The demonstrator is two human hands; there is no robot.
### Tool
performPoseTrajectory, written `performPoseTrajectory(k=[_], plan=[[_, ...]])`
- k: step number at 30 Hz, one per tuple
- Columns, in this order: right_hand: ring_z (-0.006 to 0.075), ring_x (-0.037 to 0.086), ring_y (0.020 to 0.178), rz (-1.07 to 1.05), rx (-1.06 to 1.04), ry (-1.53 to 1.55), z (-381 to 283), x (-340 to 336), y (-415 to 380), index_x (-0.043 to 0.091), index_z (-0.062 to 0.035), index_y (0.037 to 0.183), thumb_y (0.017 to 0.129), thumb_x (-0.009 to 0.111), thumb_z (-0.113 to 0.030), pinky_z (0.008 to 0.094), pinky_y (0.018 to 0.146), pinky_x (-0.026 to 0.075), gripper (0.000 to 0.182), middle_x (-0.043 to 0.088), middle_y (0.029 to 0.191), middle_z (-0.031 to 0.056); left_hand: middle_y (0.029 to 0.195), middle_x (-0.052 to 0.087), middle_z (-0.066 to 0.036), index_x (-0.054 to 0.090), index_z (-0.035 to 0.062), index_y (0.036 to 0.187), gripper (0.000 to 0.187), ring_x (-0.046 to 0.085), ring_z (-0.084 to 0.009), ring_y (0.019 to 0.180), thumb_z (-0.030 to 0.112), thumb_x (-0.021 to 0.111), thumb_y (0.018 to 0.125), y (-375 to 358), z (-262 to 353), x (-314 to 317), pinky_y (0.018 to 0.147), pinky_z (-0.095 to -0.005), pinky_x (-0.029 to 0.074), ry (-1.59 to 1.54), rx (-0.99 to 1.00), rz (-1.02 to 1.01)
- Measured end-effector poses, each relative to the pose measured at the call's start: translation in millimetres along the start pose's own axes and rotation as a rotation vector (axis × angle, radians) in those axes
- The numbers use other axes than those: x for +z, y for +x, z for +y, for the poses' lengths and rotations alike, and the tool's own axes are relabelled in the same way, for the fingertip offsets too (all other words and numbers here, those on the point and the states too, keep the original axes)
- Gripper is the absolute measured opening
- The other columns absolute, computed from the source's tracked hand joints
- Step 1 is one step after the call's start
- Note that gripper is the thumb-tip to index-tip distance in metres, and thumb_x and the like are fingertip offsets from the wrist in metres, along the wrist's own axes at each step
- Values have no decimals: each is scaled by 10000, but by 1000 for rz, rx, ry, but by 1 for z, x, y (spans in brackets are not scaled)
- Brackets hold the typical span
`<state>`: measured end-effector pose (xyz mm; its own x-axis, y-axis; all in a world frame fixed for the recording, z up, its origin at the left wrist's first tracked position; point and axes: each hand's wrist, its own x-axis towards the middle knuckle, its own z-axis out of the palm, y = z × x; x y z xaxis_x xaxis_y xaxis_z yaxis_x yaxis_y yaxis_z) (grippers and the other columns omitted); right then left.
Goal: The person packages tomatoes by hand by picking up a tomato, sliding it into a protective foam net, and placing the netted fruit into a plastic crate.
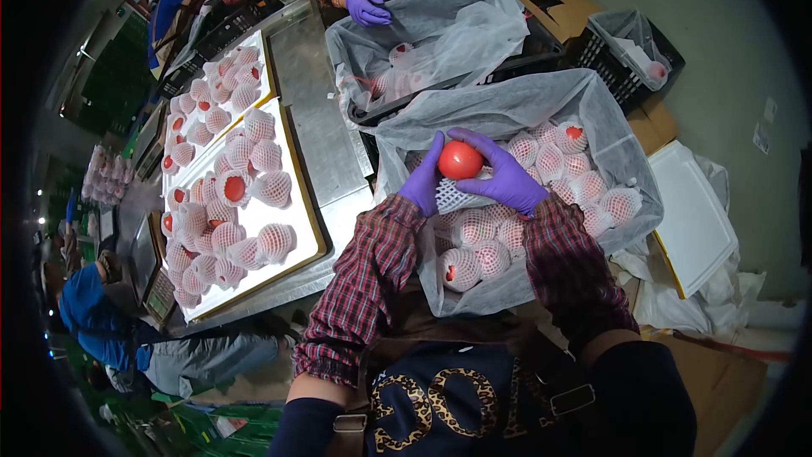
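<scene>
A smooth, shiny red round fruit (460, 160) is between my two purple-gloved hands, above a lined crate. Its white foam net (458, 195) lies below it, gathered under the fruit. My left hand (425, 176) presses its fingers along the left side of the fruit and net. From the right, my right hand (505, 179) curls round, its fingers over the top of the fruit and its thumb by the net. Under both hands, the crate's pale liner (626, 131) surrounds several net-wrapped fruits (550, 161).
At left, white trays (298, 203) of net-wrapped fruit stand on a metal table (309, 68). Beyond my crate is another lined crate (351, 59), with a co-worker's purple-gloved hand (367, 7) at its edge. A white foam lid (694, 203) leans at right.
</scene>
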<state>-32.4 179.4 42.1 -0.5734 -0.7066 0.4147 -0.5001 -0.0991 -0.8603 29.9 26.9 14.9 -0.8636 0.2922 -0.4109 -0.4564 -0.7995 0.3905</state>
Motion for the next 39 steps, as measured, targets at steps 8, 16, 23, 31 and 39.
performPoseTrajectory(k=[8, 16, 23, 31, 39], plan=[[192, 618, 774, 484, 588, 746, 20, -19, 6, 474, 12, 1165, 831, 552, -442, 235, 597, 516, 569, 589, 960, 116, 1072, 581, -144, 480, -30, 1124, 312, 609, -215, 906, 181, 477, 895, 14, -7, -28, 807, -319, 501, 348, 163, 125], [148, 607, 622, 295, 731, 347, 13, -17, 1, 557, 37, 1044, 856, 508, -449, 185, 506, 487, 523, 613, 859, 125, 1046, 551, -96, 327, -61, 1287, 719, 554, -135, 879, 246, 694, 751, 1, -9, 7, 760, -271, 451, 678, 410, 346], [172, 610, 819, 423, 322, 148, 27, -1, 1, 544, 13, 1110, 804, 627, -308, 264, 717, 483, 451, 627, 933, 131, 1127, 495, -165, 401, -63, 1209, 753, 495, -224, 1038, 260, 777, 643, 6, -17, -5, 884, -308, 409, 997, 679, 442], [189, 600, 869, 328, 267, 127, 27, 9, 3, 531, 2, 1132, 848, 550, -254, 286, 767, 470, 383, 614, 967, 158, 1127, 503, -110, 432, -24, 1188, 710, 520, -179, 1015, 148, 795, 603, 4, -24, 2, 823, -297, 460, 1336, 943, 419], [176, 560, 950, 337, 685, 310, 33, -17, 3, 532, -63, 1159, 909, 432, -221, 301, 797, 469, 312, 565, 1089, 98, 1151, 513, -97, 399, 71, 1231, 590, 554, -214, 1007, 167, 659, 711, -19, 1, 15, 842, -357, 476, 144, 370, -37]])
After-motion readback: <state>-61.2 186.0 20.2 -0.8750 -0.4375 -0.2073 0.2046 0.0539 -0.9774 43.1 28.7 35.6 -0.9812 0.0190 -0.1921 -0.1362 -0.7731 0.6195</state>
